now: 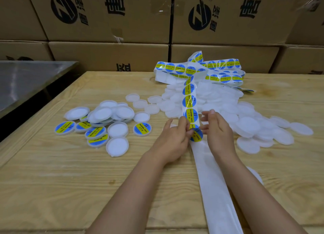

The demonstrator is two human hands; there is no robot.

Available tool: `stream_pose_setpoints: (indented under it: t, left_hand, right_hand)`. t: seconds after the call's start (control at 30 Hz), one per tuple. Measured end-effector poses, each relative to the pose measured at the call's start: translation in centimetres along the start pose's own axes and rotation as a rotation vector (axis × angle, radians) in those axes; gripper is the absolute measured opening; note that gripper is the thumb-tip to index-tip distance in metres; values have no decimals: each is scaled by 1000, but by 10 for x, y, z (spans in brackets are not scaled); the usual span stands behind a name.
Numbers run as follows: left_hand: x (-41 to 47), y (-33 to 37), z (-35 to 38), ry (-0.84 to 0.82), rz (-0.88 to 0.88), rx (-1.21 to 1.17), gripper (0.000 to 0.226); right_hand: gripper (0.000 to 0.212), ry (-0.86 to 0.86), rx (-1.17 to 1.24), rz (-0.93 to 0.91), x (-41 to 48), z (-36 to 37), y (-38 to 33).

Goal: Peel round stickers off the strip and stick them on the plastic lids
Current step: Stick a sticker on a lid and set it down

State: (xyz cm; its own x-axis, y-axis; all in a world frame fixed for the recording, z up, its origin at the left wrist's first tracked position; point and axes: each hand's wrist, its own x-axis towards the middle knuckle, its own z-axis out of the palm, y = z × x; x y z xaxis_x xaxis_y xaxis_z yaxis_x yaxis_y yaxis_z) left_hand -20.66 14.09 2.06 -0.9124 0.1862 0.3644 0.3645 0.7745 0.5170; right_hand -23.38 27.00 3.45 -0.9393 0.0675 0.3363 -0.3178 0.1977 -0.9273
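Pinching sticker (pixel 197 136) edge w/ L hand (pixel 173 139) fingers, R hand (pixel 219 130) fingers pinch strip (pixel 189 100); table (pixel 70 181) room front-left.

Stacked cardboard boxes (pixel 108 14) stand behind the wooden table (pixel 70 181), beside a metal surface (pixel 26 79).

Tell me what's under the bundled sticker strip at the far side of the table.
The sticker strip bundle rests on the far end of a heap of plain white lids. Whatever lies directly beneath the bundle's middle is covered.
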Motion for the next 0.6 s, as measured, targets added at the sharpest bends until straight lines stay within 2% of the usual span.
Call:
stream_pose_setpoints:
  t: [0.1,0.17,0.23,0.43,0.6]
  left_hand:
    - [1,-3,-1,20,-109,-225,21]
    - [2,-8,-1,41,-204,-361,24]
    - [3,-12,1,50,-265,-448,22]
    - [5,-10,-2,42,-314,-627,16]
    - [6,-18,1,8,-338,-610,15]
  right_hand:
    - [41,-46,36,277,5,0,5]
    - [46,-59,106,397,9,-2,3]
    - [42,-90,40,355,10,-5,3]
    - [10,-223,-298,126,-2,5,10]
    - [10,-116,-221,118,-4,5,8]
